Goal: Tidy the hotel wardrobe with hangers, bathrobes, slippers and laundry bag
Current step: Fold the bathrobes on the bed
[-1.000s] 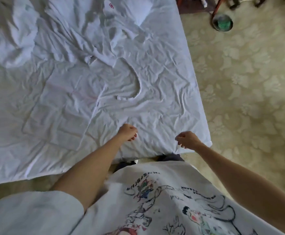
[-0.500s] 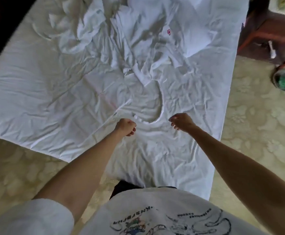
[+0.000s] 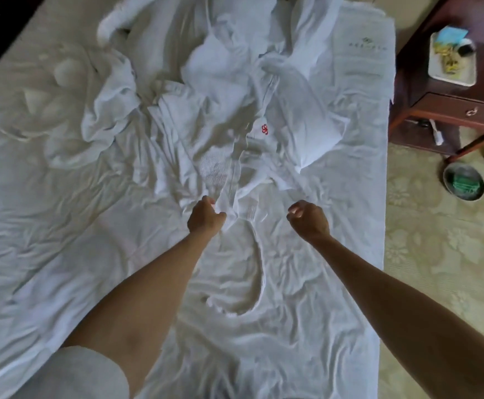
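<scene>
A white bathrobe (image 3: 223, 133) with a small red emblem lies crumpled across the middle of the bed (image 3: 62, 254). Its white belt (image 3: 259, 272) curls in a loop on the sheet between my forearms. My left hand (image 3: 206, 217) grips the robe's lower front edge, fingers curled round the fabric. To the right, my right hand (image 3: 310, 220) is curled into a fist just over the sheet beside the robe, with nothing in it. More bunched white cloth (image 3: 99, 110) lies to the robe's left.
A folded white towel (image 3: 361, 53) with a printed logo lies at the bed's far right corner. A dark wooden bedside table (image 3: 451, 108) with a white tray (image 3: 452, 59) stands right of the bed. A round bin (image 3: 463, 181) sits on the patterned carpet (image 3: 436, 254).
Both hands have moved from the foot edge of the bed up to the robe. My left hand has taken hold of the robe's edge. The view has shifted further up the bed.
</scene>
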`<move>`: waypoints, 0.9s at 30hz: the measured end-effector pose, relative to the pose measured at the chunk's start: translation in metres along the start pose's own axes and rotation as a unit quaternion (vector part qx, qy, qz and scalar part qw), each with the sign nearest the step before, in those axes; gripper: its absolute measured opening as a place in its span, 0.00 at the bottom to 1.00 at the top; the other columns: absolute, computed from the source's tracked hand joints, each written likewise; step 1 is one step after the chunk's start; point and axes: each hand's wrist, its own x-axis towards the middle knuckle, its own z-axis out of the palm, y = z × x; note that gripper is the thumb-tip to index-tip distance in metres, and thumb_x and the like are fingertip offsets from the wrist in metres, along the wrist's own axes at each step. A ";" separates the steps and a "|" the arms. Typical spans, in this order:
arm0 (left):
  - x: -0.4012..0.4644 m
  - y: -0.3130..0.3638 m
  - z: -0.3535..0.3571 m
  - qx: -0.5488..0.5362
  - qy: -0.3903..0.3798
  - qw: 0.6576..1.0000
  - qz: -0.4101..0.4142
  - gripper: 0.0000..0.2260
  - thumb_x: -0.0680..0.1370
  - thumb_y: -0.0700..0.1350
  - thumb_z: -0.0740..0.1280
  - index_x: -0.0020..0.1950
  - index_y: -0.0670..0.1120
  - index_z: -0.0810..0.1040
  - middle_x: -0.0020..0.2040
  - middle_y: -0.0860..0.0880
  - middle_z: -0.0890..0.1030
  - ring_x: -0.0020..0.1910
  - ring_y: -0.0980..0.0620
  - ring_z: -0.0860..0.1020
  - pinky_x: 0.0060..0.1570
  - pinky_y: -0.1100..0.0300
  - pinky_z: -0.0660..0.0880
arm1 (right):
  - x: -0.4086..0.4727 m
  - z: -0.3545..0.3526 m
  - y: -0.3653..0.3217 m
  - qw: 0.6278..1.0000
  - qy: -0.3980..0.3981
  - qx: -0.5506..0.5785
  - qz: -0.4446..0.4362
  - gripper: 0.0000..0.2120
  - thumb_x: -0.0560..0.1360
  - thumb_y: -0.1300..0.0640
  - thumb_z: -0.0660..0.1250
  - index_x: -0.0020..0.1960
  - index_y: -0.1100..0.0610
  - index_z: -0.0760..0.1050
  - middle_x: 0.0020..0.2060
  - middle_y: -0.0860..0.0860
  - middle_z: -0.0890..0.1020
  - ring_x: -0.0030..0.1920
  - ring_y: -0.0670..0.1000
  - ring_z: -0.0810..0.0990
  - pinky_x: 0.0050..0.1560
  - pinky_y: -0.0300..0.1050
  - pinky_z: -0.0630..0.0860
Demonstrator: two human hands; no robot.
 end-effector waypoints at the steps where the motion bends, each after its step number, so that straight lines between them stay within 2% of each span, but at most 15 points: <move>1: 0.027 0.016 0.005 0.023 0.023 0.999 0.032 0.23 0.75 0.48 0.71 0.68 0.46 0.71 0.65 0.46 0.76 0.64 0.43 0.76 0.58 0.50 0.74 | 0.026 0.004 -0.004 0.999 0.032 -0.009 -0.007 0.08 0.74 0.55 0.69 0.53 0.53 0.81 0.50 0.51 0.83 0.54 0.54 0.81 0.52 0.46 0.76; 4: 0.113 0.067 0.022 0.102 0.097 0.979 0.148 0.32 0.74 0.55 0.74 0.74 0.47 0.66 0.69 0.43 0.69 0.67 0.42 0.71 0.57 0.48 0.73 | 0.110 0.026 -0.018 0.986 0.146 -0.050 -0.058 0.17 0.72 0.51 0.72 0.59 0.54 0.77 0.55 0.54 0.79 0.58 0.58 0.76 0.53 0.51 0.74; 6: 0.175 0.096 0.041 0.143 0.146 0.953 0.224 0.42 0.70 0.65 0.74 0.75 0.48 0.62 0.69 0.43 0.70 0.65 0.42 0.71 0.57 0.49 0.74 | 0.170 0.054 -0.025 0.972 0.201 -0.075 -0.096 0.25 0.72 0.46 0.72 0.65 0.55 0.74 0.58 0.55 0.76 0.58 0.58 0.75 0.55 0.55 0.73; 8: 0.237 0.107 0.073 0.159 0.190 0.931 0.266 0.46 0.66 0.74 0.69 0.73 0.48 0.62 0.64 0.43 0.74 0.59 0.41 0.74 0.54 0.48 0.74 | 0.230 0.093 -0.025 0.970 0.206 -0.062 -0.113 0.29 0.73 0.45 0.71 0.69 0.55 0.71 0.61 0.55 0.76 0.59 0.58 0.74 0.56 0.56 0.72; 10: 0.294 0.095 0.114 0.172 0.233 0.918 0.270 0.46 0.67 0.79 0.59 0.72 0.46 0.65 0.61 0.42 0.76 0.54 0.40 0.76 0.52 0.46 0.72 | 0.285 0.141 -0.012 0.971 0.202 -0.034 -0.124 0.26 0.75 0.47 0.68 0.70 0.55 0.71 0.63 0.55 0.76 0.61 0.60 0.75 0.59 0.56 0.72; 12: 0.339 0.076 0.155 0.168 0.265 0.907 0.282 0.44 0.70 0.78 0.57 0.71 0.44 0.70 0.61 0.42 0.77 0.55 0.40 0.75 0.53 0.46 0.69 | 0.328 0.188 0.007 0.949 0.274 -0.049 -0.150 0.18 0.76 0.50 0.64 0.63 0.57 0.75 0.52 0.57 0.79 0.54 0.61 0.77 0.55 0.57 0.75; 14: 0.374 0.057 0.192 0.139 0.333 0.875 0.322 0.38 0.73 0.73 0.61 0.68 0.43 0.72 0.58 0.42 0.77 0.55 0.41 0.74 0.52 0.48 0.67 | 0.358 0.227 0.025 0.910 0.366 -0.062 -0.184 0.13 0.76 0.53 0.63 0.53 0.60 0.78 0.41 0.58 0.78 0.45 0.62 0.77 0.47 0.57 0.76; 16: 0.391 0.054 0.209 0.123 0.370 0.852 0.349 0.33 0.75 0.68 0.62 0.66 0.42 0.74 0.55 0.41 0.77 0.53 0.41 0.73 0.51 0.49 0.66 | 0.374 0.242 0.029 0.885 0.410 -0.065 -0.211 0.12 0.75 0.53 0.62 0.49 0.60 0.79 0.38 0.58 0.77 0.42 0.62 0.75 0.44 0.55 0.74; 19: 0.381 0.058 0.203 0.122 0.368 0.856 0.342 0.32 0.77 0.68 0.59 0.64 0.41 0.76 0.53 0.42 0.78 0.52 0.41 0.74 0.50 0.49 0.66 | 0.366 0.235 0.025 0.897 0.390 -0.062 -0.199 0.14 0.75 0.51 0.62 0.52 0.59 0.79 0.40 0.58 0.78 0.43 0.62 0.76 0.44 0.55 0.73; 21: 0.372 0.063 0.191 0.093 0.355 0.868 0.334 0.32 0.76 0.69 0.62 0.63 0.42 0.77 0.53 0.43 0.79 0.53 0.41 0.75 0.52 0.49 0.67 | 0.358 0.226 0.021 0.903 0.377 -0.034 -0.201 0.14 0.75 0.51 0.63 0.53 0.59 0.78 0.43 0.58 0.79 0.45 0.62 0.77 0.46 0.55 0.74; 24: 0.351 0.072 0.167 0.043 0.303 0.899 0.312 0.34 0.71 0.72 0.67 0.63 0.44 0.77 0.55 0.45 0.80 0.55 0.41 0.77 0.54 0.48 0.70 | 0.346 0.213 0.016 0.915 0.363 -0.003 -0.176 0.15 0.77 0.49 0.63 0.51 0.61 0.76 0.46 0.60 0.79 0.47 0.62 0.77 0.48 0.55 0.74; 27: 0.311 0.075 0.141 0.037 0.227 0.931 0.284 0.34 0.67 0.69 0.73 0.63 0.47 0.74 0.56 0.45 0.82 0.56 0.41 0.79 0.52 0.49 0.72 | 0.313 0.201 0.023 0.917 0.341 -0.012 -0.204 0.16 0.81 0.48 0.61 0.49 0.62 0.75 0.45 0.59 0.78 0.48 0.59 0.73 0.51 0.54 0.69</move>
